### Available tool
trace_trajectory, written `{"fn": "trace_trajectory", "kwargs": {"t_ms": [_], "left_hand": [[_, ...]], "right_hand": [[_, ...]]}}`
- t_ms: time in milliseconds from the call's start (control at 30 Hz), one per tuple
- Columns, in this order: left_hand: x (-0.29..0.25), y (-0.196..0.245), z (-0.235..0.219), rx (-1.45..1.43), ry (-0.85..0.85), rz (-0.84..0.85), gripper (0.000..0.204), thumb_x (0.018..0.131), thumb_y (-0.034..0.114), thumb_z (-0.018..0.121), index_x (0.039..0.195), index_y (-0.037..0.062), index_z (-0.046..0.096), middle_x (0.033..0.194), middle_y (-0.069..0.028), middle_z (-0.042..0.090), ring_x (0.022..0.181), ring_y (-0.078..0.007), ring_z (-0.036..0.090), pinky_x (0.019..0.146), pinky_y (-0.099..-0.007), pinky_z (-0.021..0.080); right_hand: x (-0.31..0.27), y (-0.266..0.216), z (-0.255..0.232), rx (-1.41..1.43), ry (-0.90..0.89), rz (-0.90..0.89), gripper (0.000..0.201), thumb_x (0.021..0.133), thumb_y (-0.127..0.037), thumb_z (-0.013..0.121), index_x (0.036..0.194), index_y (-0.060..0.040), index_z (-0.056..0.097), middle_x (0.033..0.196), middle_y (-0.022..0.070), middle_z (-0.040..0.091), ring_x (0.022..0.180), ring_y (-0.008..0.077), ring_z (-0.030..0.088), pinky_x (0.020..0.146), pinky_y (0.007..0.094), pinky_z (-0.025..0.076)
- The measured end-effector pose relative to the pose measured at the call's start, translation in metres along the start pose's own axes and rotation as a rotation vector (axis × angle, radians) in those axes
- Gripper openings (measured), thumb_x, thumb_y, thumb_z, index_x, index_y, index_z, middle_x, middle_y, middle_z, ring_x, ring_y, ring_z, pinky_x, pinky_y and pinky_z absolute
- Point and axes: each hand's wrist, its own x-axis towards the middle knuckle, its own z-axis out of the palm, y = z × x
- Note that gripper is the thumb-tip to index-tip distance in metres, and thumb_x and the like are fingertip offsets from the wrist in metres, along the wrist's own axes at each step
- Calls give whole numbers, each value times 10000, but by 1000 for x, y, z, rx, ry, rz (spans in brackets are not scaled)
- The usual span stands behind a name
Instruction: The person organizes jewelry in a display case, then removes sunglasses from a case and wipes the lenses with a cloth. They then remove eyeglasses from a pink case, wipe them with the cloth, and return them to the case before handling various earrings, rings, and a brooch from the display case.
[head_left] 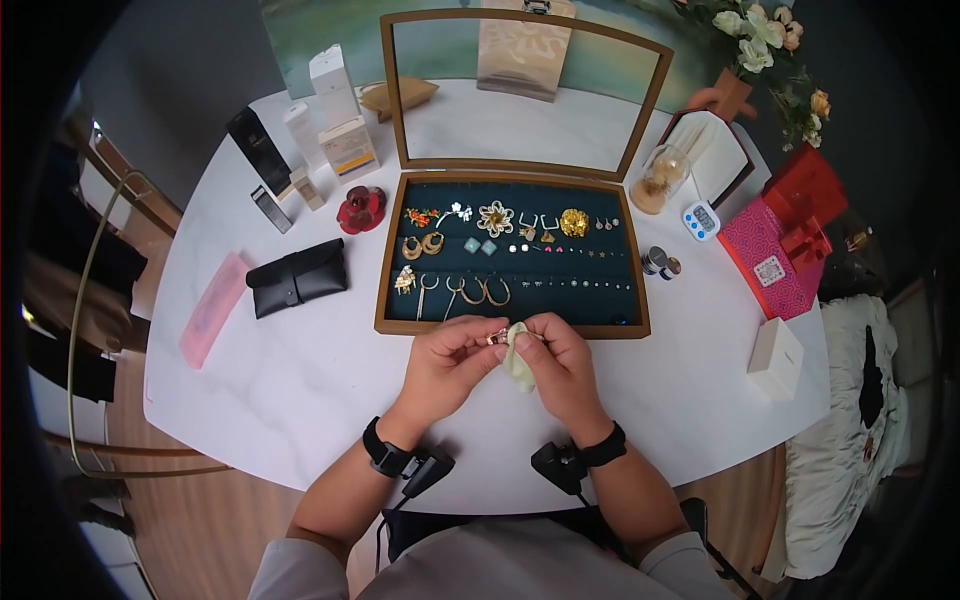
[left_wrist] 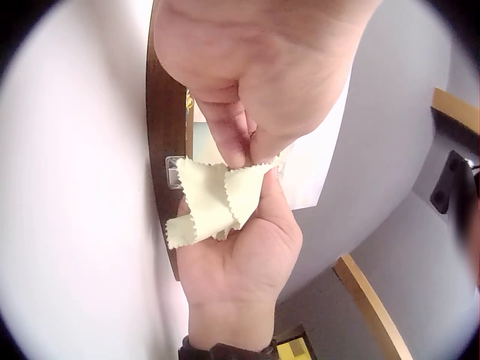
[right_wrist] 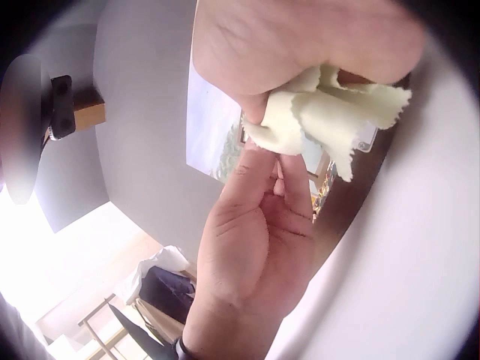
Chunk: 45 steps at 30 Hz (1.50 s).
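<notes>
In the head view the left hand (head_left: 447, 366) pinches a small gold-coloured piece of jewellery (head_left: 496, 339) just in front of the open display case (head_left: 512, 328). Beside it, the right hand (head_left: 565, 368) grips a pale yellow cloth (head_left: 517, 370) with a zigzag edge, and the cloth touches the jewellery. Both wrist views show the cloth (left_wrist: 206, 196) (right_wrist: 330, 120) hanging in folds between the two hands, whose fingertips meet. There the fingers hide the jewellery. Rows of earrings and brooches lie on the case's dark green lining (head_left: 450, 262).
Left of the case are a black pouch (head_left: 297, 278), a pink sleeve (head_left: 215, 310), a red flower ornament (head_left: 361, 210) and several boxes (head_left: 347, 150). To its right stand an hourglass (head_left: 661, 180), a timer (head_left: 701, 221), a pink bag (head_left: 768, 260) and a white box (head_left: 775, 360).
</notes>
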Motion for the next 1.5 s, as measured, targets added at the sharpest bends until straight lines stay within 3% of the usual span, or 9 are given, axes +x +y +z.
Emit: {"fn": "trace_trajectory", "kwargs": {"t_ms": [333, 500, 667, 800, 900, 1033, 1333, 1433, 1500], "left_hand": [[-1, 2, -4, 108, -49, -66, 301, 898, -57, 682, 1197, -40, 653, 1089, -90, 672, 943, -124, 649, 856, -258, 536], [5, 5, -11, -77, 172, -30, 268, 935, -3, 655, 1197, -28, 605, 974, -57, 682, 843, -120, 655, 786, -251, 541], [6, 4, -17, -54, 223, -3, 242, 951, 30, 645, 1186, -16, 611, 958, -56, 680, 810, -122, 656, 759, -254, 544], [5, 3, -17, -93, 200, -1, 275, 915, -15, 680, 1183, -30, 620, 1008, -54, 666, 838, -100, 646, 768, -241, 545], [6, 2, -16, 0, 89, 58, 288, 896, -46, 689, 1177, -33, 627, 1053, -61, 652, 868, -103, 651, 777, -234, 544], [0, 0, -13, -21, -16, -44, 271, 864, -75, 710, 1128, -28, 669, 1057, -85, 674, 934, -119, 669, 798, -235, 547], [1, 9, -12, 10, -117, -114, 251, 847, -59, 738, 1091, -36, 684, 1001, -79, 709, 915, -114, 676, 803, -241, 553], [2, 10, -14, -29, -68, -166, 239, 855, -54, 732, 1087, -30, 684, 970, -74, 712, 923, -108, 673, 812, -246, 554], [6, 19, -17, -2, 192, -52, 157, 893, 12, 725, 1038, -21, 677, 913, -44, 702, 854, -77, 646, 768, -222, 527]], "right_hand": [[-1, 1, 0, -137, 102, -60, 165, 997, -153, 585, 952, -1, 632, 801, -18, 621, 700, 29, 519, 627, 211, 438], [-1, -2, -5, -269, 72, -116, 119, 959, -121, 637, 972, -4, 654, 791, 11, 654, 690, 45, 563, 613, 224, 459], [-3, -24, -8, -518, -325, -178, 237, 842, -130, 753, 1056, -40, 707, 872, 84, 723, 758, 214, 688, 695, 314, 531], [7, -25, -19, -677, -356, -611, 301, 778, -125, 792, 1063, -57, 722, 1034, 100, 694, 888, 292, 659, 820, 361, 514], [7, -27, -21, -609, -115, -541, 322, 794, -107, 789, 1103, -55, 715, 1070, 102, 670, 865, 257, 650, 783, 333, 522], [2, -29, -17, -481, -137, -300, 335, 822, -72, 779, 1143, -29, 693, 1047, 97, 658, 846, 175, 639, 730, 269, 528], [7, -21, -25, -445, -184, -370, 246, 824, -4, 745, 1066, -23, 704, 990, 106, 679, 800, 183, 664, 718, 279, 546], [9, -34, -25, -507, -100, -369, 193, 835, -11, 736, 1025, -24, 710, 954, 81, 684, 771, 159, 655, 696, 262, 536], [21, -37, -42, -515, 36, -299, 183, 841, -22, 736, 1023, -28, 714, 916, 69, 685, 759, 143, 648, 684, 255, 529]]}}
